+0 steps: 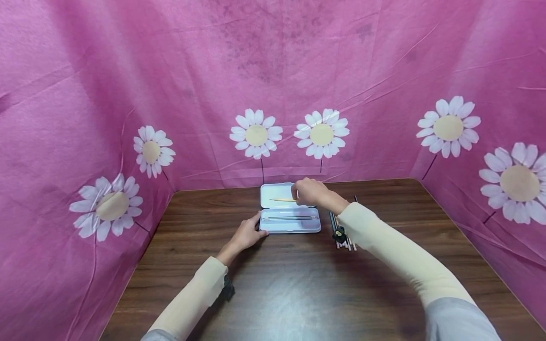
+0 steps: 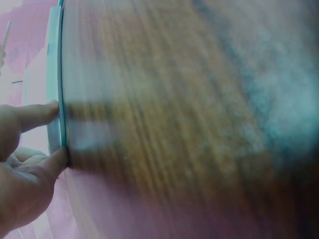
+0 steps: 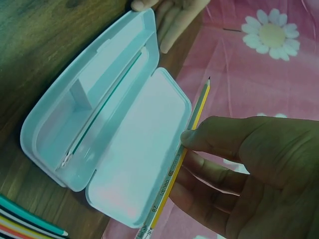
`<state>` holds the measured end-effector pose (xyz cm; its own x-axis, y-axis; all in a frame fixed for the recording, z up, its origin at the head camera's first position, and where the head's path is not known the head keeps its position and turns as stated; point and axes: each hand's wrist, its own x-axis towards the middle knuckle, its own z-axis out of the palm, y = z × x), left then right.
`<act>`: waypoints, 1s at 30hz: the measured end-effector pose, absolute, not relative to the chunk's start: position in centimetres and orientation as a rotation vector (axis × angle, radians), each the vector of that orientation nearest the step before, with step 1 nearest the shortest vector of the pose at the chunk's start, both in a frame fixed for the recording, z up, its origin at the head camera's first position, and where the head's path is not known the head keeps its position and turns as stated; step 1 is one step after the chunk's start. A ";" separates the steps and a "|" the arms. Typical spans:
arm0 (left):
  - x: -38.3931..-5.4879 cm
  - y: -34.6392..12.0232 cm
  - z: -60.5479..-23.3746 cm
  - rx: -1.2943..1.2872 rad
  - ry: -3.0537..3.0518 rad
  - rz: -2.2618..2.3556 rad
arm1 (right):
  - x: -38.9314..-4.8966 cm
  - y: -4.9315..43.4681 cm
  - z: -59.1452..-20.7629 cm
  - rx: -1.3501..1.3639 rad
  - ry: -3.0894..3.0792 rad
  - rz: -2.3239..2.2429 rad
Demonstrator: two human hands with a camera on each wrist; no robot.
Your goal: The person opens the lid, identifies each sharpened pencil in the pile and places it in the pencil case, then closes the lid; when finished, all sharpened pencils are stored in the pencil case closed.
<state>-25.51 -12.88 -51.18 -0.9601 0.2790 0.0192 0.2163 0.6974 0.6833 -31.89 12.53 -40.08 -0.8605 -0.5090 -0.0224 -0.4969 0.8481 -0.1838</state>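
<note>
A white pencil case [image 1: 290, 228] lies open on the table, its lid [image 3: 142, 149] folded back toward the wall. My left hand [image 1: 247, 232] grips the case's left end, thumb at the front corner. In the left wrist view, thumb and fingertips pinch the case's edge [image 2: 54, 79]. Above the lid, my right hand [image 3: 219, 169] holds a yellow-and-grey striped pencil [image 3: 199, 107] between thumb and fingers, its sharpened tip pointing left in the head view. Inside the case, a slim green-and-white pencil [image 3: 102, 107] lies lengthwise beside a small divider [image 3: 82, 94].
Several pencils [image 1: 350, 244] lie in a bunch right of the case, partly hidden by my right wrist and its black camera [image 1: 339, 235]. The brown wooden table [image 1: 273, 284] meets a pink flowered cloth [image 1: 204, 156] at the back and sides.
</note>
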 end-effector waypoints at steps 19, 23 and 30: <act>-25.6 -12.9 -51.2 0.433 2.831 1.122 | -33.0 9.8 -44.0 -0.822 2.875 -0.209; -25.6 -12.9 -51.1 0.435 2.837 1.112 | -33.2 9.8 -44.9 -0.818 2.884 -0.216; -25.6 -13.0 -51.2 0.427 2.833 1.107 | -33.1 9.6 -46.5 -0.848 2.924 -0.224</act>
<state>-25.61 -12.96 -51.17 -0.9588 0.2817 0.0355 0.2311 0.7018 0.6738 -33.11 9.56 -46.47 -0.8421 -0.5374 -0.0445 -0.5244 0.8353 -0.1653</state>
